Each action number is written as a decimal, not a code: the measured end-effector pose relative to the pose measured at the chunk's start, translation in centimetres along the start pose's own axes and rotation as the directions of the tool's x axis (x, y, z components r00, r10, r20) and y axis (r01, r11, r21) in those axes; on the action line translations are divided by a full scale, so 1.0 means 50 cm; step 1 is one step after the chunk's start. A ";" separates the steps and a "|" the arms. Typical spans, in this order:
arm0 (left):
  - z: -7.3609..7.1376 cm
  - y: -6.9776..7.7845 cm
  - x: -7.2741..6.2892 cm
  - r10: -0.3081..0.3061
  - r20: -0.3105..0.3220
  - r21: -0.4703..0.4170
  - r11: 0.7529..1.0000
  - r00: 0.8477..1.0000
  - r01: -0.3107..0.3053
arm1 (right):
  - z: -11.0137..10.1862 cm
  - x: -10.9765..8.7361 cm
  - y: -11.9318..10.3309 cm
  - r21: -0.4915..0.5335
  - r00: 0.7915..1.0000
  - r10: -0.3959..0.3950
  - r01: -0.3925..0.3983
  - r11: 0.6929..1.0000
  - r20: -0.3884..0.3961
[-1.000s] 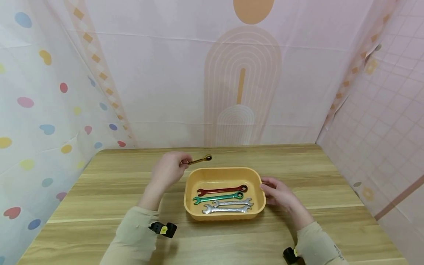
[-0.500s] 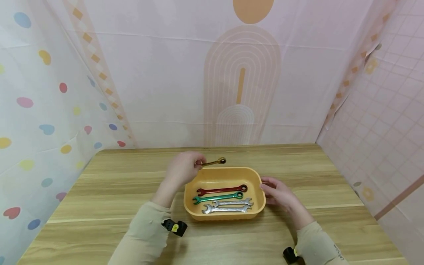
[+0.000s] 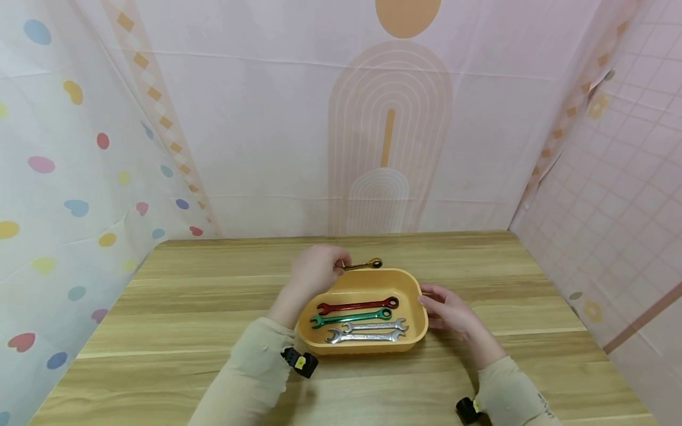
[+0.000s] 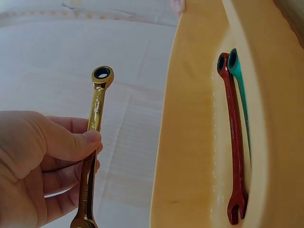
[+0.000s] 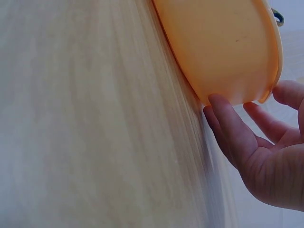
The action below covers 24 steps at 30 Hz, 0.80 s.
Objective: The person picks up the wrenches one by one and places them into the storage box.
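Between thumb and fingers, my left hand [image 3: 317, 269] pinches a gold ratcheting combination wrench [image 4: 98, 97], its ring end upward in the left wrist view. It is held up over the back rim of a yellow plastic tray [image 3: 351, 284]. Inside the tray lie a red ratcheting wrench [image 3: 356, 306], a green ratcheting wrench [image 3: 348, 318] and two silver open-end wrenches [image 3: 375, 325], roughly side by side. My right hand [image 3: 450, 310] rests against the tray's right end. Its thumb is at the rim and its extended fingers touch the outer wall, as the right wrist view shows.
The tray stands on a wood-grain table [image 3: 160, 325]. A patterned cloth backdrop [image 3: 266, 148] hangs behind the table's back edge, with more printed cloth at both sides. Each sleeved wrist carries a small black camera [image 3: 301, 362].
My left hand has moved right with the gold wrench, from beyond the tray's left corner to over its back rim. My right hand and the wrenches in the tray have stayed put.
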State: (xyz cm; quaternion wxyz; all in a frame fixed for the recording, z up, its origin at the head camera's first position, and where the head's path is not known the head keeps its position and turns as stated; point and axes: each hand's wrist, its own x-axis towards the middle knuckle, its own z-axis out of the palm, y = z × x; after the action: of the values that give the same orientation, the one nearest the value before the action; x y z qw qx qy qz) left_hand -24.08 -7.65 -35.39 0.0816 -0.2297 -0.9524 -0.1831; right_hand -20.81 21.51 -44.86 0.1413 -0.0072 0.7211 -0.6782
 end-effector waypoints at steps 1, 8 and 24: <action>0.002 0.003 0.002 0.000 0.007 0.004 1.000 1.000 0.000 | 0.000 0.000 0.000 0.001 1.000 0.000 0.000 1.000 -0.001; 0.015 0.017 0.021 -0.009 0.062 0.049 0.999 0.998 0.006 | -0.003 0.001 0.002 0.010 1.000 -0.004 0.004 1.000 0.009; 0.046 0.019 0.048 -0.041 0.140 0.083 0.996 0.989 0.030 | -0.003 0.002 0.003 0.005 1.000 -0.004 0.004 1.000 0.009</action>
State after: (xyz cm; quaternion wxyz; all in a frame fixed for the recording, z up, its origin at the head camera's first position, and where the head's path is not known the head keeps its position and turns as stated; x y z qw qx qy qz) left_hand -25.93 -5.00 -36.65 0.0200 -0.2216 -0.9663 -0.1291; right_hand -20.90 21.64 -45.03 0.1433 -0.0114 0.7186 -0.6804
